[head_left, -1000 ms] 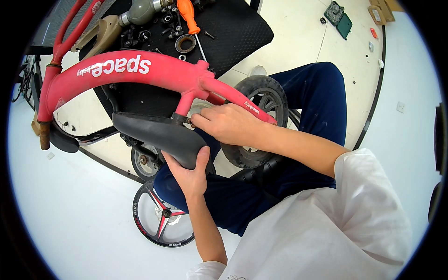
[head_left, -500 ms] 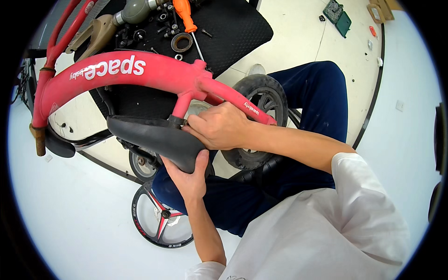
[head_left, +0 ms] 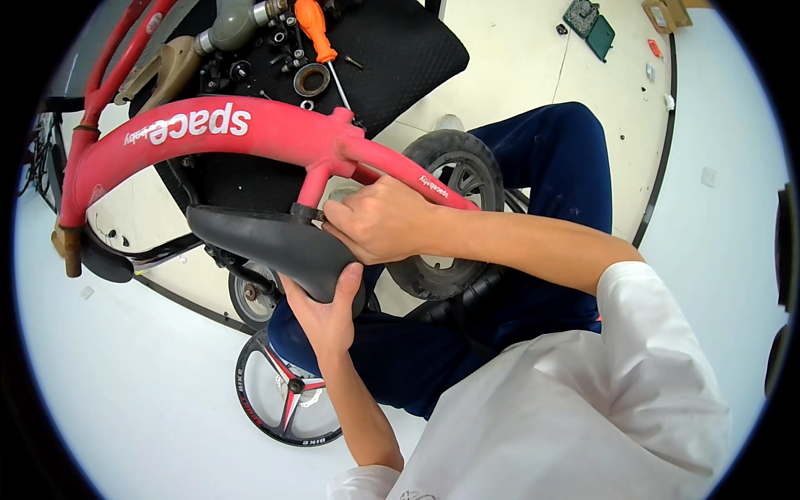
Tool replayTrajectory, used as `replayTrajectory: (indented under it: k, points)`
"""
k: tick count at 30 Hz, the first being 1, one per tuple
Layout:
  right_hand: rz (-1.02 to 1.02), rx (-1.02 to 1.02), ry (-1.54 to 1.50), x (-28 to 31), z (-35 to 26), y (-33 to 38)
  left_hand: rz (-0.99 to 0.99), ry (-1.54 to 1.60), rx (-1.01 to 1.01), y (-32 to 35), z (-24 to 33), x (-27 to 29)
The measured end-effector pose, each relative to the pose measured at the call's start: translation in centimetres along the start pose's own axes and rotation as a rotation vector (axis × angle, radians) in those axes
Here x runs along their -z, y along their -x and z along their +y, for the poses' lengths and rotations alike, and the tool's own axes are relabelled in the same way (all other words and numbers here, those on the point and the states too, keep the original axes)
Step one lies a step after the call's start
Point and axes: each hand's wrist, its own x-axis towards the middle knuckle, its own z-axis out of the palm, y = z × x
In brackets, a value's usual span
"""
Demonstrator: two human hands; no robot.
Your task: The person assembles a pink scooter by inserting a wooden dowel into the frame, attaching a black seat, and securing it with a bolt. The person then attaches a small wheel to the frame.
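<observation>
A pinkish-red child's bike frame (head_left: 279, 127) lies upside down before me, its black saddle (head_left: 267, 246) hanging at the lower end of the seat tube. My left hand (head_left: 323, 315) cups the rounded rear of the saddle from below, thumb on the near side. Beside the black seat clamp (head_left: 303, 213), where the saddle joins the red tube, my right hand (head_left: 377, 222) is closed with its fingers pinched together. A small pale tip shows at those fingertips; what they hold is mostly hidden. Behind my right wrist stands a black-tyred wheel (head_left: 450, 171).
Beyond the frame, a black padded surface (head_left: 408, 58) carries an orange-handled screwdriver (head_left: 313, 32), a ring-shaped part (head_left: 312, 80) and several loose bolts. A three-spoked wheel (head_left: 293, 385) is by my left knee. An open green case (head_left: 590, 30) lies on the far floor.
The view has shifted slightly, so most things sit a little further left. Both hands keep their places, left on the saddle and right at the seat clamp.
</observation>
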Motion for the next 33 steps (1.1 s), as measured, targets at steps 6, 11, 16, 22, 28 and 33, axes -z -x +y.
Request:
replayTrajectory:
  k: [6, 11, 16, 22, 28, 33]
  points:
    - [0.053, -0.190, -0.174, 1.2, -1.4, 0.5, 0.070, 0.090, 0.003, 1.0, -1.4, -0.2]
    - [0.215, -0.335, -0.313, 1.5, -3.1, 2.0, 0.088, 0.298, 0.034, 3.8, -5.2, -0.4]
    - [0.305, -0.647, -0.525, 7.3, -3.6, 5.4, -0.034, 0.303, 0.202, 6.0, -6.3, -1.8]
    - [0.467, -1.192, -0.931, 13.2, 5.4, 11.5, -0.135, 0.195, 0.211, 5.7, -5.1, -5.2]
    - [0.145, -1.131, -0.665, 9.1, 5.4, 15.0, -0.137, 0.184, 0.162, 5.1, -6.0, -6.7]
    - [0.068, -1.051, -0.521, 7.1, 2.4, 16.5, -0.118, 0.160, 0.155, 5.6, -5.6, -6.8]
